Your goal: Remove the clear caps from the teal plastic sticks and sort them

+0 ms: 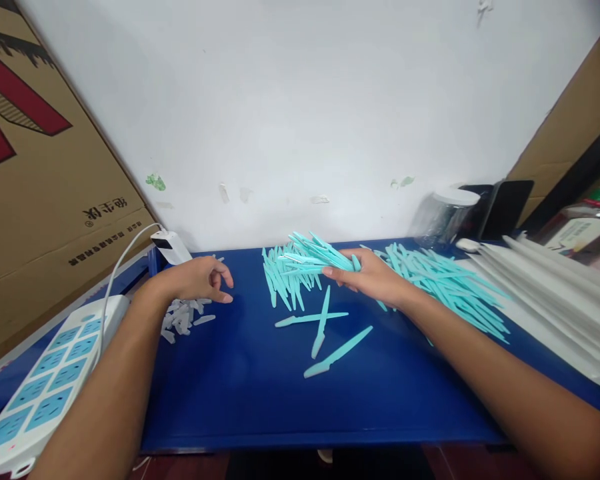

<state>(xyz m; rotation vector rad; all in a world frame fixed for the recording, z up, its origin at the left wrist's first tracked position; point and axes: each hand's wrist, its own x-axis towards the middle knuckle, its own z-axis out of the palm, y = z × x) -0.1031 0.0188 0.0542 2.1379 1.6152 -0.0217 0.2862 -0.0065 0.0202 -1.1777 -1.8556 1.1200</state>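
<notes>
My right hand is closed around a bundle of turquoise eyebrow razors, their tips pointing left. Beneath and behind that bundle lies a pile of similar razors on the blue table. Three loose razors lie nearer to me, two of them crossed, with the third razor in front. My left hand hovers over the left side with its fingers curled, thumb apart and nothing between them. Small whitish translucent caps are heaped below it, partly hidden by the wrist.
Another large razor pile spreads to the right, beside stacked white sheets. A clear jar with a white lid and dark upright phones stand behind. A power strip and a cardboard box line the left; a wall rises behind.
</notes>
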